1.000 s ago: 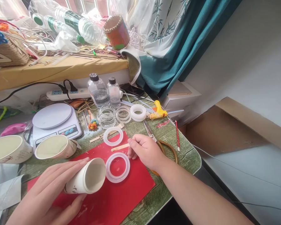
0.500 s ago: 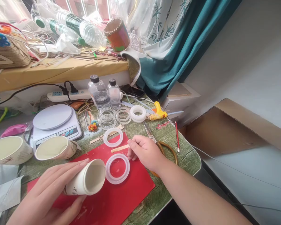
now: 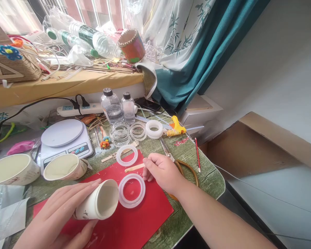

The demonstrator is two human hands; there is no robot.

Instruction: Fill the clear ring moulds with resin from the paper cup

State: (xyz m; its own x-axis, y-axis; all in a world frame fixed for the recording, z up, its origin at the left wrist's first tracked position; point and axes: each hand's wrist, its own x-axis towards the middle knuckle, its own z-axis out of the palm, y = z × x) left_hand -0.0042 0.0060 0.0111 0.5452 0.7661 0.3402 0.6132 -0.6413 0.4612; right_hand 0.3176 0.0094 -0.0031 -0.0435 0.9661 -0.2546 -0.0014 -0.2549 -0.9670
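My left hand (image 3: 64, 211) is wrapped round a white paper cup (image 3: 89, 207), tilted so its mouth faces right. What the cup holds inside cannot be made out. Between thumb and fingers, my right hand (image 3: 162, 171) pinches a flat wooden stick (image 3: 134, 168) that points left. Just below the stick, a translucent ring mold (image 3: 121, 193) lies on the red sheet (image 3: 150, 221). A second ring mold (image 3: 119, 159) rests behind the stick at the sheet's far edge.
Scissors (image 3: 188, 166) lie beside my right wrist. Farther back are a yellow glue gun (image 3: 176, 127), clear rings (image 3: 120, 134), two capped bottles (image 3: 128, 109) and a white kitchen scale (image 3: 64, 135). Paper bowls (image 3: 64, 167) stand left; a red pencil (image 3: 197, 155) lies right.
The whole view has shifted slightly, so everything sits a little lower and to the right. Both hands keep their holds on the cup and the stick, with hardly any movement.
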